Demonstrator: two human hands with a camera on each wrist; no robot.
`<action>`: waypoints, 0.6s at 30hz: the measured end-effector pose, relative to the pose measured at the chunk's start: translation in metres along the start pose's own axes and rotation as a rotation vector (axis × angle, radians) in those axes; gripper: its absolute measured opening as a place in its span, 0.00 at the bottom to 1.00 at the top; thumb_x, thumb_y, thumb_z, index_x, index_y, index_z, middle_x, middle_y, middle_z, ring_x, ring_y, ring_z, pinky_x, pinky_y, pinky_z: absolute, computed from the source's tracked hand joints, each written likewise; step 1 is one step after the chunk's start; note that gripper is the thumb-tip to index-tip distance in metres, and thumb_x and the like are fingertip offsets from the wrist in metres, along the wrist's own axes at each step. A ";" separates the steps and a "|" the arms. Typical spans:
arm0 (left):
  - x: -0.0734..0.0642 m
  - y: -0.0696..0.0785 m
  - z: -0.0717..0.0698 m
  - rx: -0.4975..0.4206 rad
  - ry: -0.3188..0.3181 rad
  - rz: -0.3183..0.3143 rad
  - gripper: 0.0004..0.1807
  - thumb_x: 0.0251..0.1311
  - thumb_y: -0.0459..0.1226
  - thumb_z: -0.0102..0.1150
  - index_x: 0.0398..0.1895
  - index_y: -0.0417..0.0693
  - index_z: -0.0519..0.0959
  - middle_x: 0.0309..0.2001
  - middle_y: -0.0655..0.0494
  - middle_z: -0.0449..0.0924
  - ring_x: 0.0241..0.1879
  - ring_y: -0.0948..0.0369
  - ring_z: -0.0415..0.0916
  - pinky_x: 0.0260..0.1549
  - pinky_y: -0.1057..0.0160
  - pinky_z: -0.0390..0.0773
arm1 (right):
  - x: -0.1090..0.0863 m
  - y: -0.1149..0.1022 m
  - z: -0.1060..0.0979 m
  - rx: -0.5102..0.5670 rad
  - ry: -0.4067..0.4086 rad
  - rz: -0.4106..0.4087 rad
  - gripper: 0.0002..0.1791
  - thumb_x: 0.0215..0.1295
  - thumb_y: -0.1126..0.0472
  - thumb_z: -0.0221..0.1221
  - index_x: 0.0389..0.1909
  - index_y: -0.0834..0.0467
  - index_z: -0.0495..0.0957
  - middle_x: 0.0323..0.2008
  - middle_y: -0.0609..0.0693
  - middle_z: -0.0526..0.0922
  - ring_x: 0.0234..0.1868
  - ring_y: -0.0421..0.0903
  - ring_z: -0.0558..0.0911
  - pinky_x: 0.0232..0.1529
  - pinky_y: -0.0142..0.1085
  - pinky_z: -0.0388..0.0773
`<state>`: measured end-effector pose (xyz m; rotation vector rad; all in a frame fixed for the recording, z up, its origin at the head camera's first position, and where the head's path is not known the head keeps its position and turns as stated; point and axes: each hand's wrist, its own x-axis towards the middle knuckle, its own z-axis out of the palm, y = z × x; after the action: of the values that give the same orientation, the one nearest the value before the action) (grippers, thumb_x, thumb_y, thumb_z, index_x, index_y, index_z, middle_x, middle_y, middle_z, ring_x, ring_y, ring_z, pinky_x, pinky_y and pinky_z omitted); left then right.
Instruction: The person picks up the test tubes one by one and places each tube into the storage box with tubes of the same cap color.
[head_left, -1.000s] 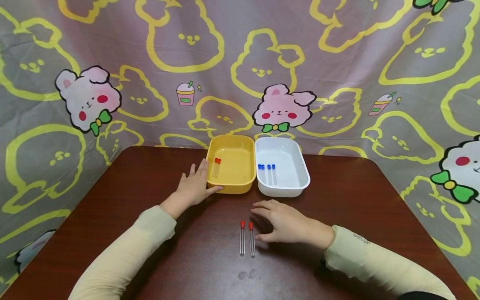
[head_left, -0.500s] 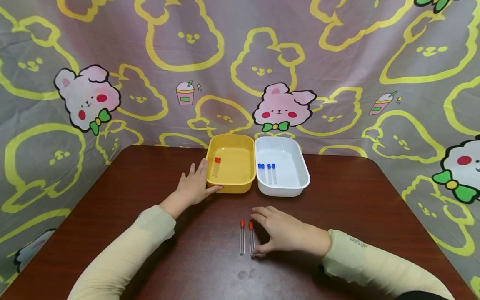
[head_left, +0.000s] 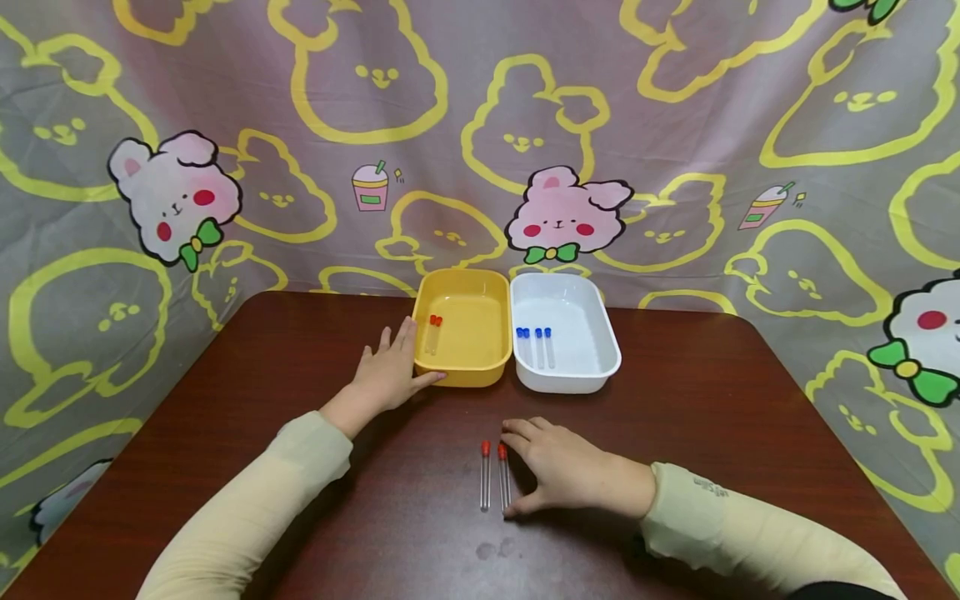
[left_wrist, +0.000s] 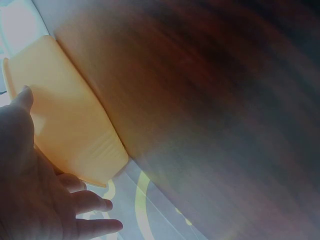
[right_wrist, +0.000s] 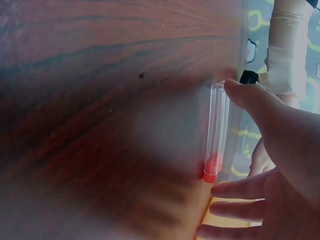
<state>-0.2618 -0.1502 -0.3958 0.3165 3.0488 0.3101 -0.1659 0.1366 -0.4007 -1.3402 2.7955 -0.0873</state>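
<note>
Two clear test tubes with red caps lie side by side on the brown table, caps pointing away from me. My right hand [head_left: 566, 468] is curved around the right-hand test tube [head_left: 504, 482]. Its thumb tip is right at the tube's rounded end, and its fingertips are close by the red cap [right_wrist: 210, 176]. Just left of it lies the other test tube [head_left: 485, 479]. My left hand [head_left: 386, 372] rests with spread fingers against the left side and near corner of a yellow tub [head_left: 472, 377]; the left wrist view shows the thumb against the tub's wall [left_wrist: 65, 110].
Inside the yellow tub are two red-capped tubes [head_left: 433, 335]. A white tub [head_left: 566, 383] stands against its right side and holds several blue-capped tubes [head_left: 543, 350]. Behind the table [head_left: 315, 517] hangs a patterned cloth [head_left: 450, 108].
My right hand has come down toward me and closer to the right-hand tube, its thumb moving to the tube's rounded end. My left hand and both tubs stay where they were.
</note>
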 end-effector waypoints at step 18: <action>-0.002 0.000 0.000 -0.011 0.003 0.001 0.61 0.67 0.67 0.54 0.83 0.37 0.37 0.82 0.42 0.36 0.78 0.37 0.41 0.70 0.32 0.51 | 0.005 -0.003 0.004 -0.006 -0.041 0.033 0.50 0.51 0.31 0.72 0.64 0.66 0.77 0.66 0.60 0.74 0.62 0.57 0.76 0.59 0.50 0.77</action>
<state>-0.2600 -0.1506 -0.3958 0.3167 3.0493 0.3278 -0.1666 0.1305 -0.4042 -1.2818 2.7855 -0.0495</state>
